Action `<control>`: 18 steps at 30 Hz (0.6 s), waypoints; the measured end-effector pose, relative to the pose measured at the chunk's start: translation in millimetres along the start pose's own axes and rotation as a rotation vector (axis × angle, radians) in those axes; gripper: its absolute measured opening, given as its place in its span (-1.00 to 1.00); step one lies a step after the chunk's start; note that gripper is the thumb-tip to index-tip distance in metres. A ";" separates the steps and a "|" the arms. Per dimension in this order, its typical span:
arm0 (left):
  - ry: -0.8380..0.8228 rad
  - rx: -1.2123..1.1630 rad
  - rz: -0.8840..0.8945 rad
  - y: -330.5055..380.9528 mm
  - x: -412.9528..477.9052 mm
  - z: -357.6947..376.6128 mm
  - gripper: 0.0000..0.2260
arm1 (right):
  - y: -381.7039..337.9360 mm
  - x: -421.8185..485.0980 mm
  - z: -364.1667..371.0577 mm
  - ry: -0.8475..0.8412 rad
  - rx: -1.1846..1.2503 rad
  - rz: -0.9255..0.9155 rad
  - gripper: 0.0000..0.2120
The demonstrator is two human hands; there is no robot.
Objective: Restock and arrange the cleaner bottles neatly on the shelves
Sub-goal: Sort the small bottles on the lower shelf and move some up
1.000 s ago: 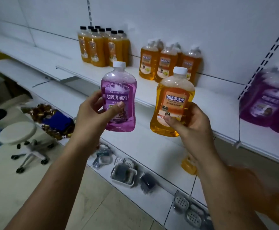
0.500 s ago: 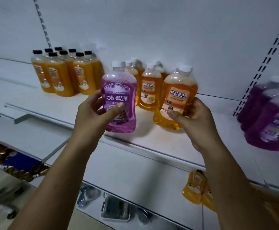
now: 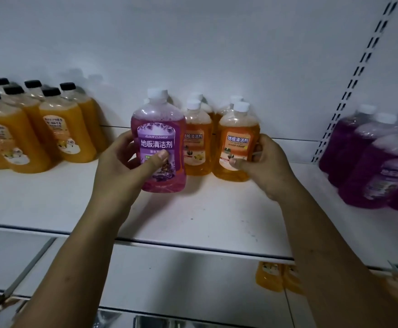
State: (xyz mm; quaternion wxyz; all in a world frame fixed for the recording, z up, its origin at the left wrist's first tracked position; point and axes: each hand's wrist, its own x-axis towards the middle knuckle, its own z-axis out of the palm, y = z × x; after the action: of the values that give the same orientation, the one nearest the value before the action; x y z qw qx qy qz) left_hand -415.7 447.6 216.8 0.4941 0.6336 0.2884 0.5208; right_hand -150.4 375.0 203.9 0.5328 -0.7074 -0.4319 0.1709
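Note:
My left hand (image 3: 120,166) grips a purple floor-cleaner bottle (image 3: 159,136) with a white cap, thumb across its label, held upright just above the white shelf (image 3: 193,216). My right hand (image 3: 267,165) grips an orange cleaner bottle (image 3: 237,138), its base at the shelf surface, right of another orange bottle (image 3: 196,138). More white-capped orange bottles stand behind these two against the back wall.
A group of black-capped orange bottles (image 3: 51,131) stands at the shelf's left. Several purple bottles (image 3: 382,162) fill the right, past a slotted upright (image 3: 356,81). Orange bottles (image 3: 270,276) show on a lower shelf.
Both hands moved forward toward the shelf back. The orange bottle went from above the shelf front to a spot beside the row of orange bottles; the purple bottle came closer to that row.

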 end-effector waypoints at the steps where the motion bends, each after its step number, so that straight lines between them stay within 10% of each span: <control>1: -0.002 0.000 -0.002 -1.7 0.9 -1.4 -0.51 | 0.6 -0.2 1.5 -0.009 -0.006 0.010 -0.39; 18: -0.053 0.009 -0.011 -14.5 2.4 -4.8 -0.39 | 5.6 3.9 12.9 0.094 -0.072 -0.002 -0.29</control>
State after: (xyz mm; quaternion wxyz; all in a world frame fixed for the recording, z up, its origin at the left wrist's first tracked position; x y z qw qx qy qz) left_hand -417.4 456.2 204.1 0.5016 0.6479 0.2809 0.4997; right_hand -154.9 385.6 194.9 0.5268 -0.7330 -0.4128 0.1212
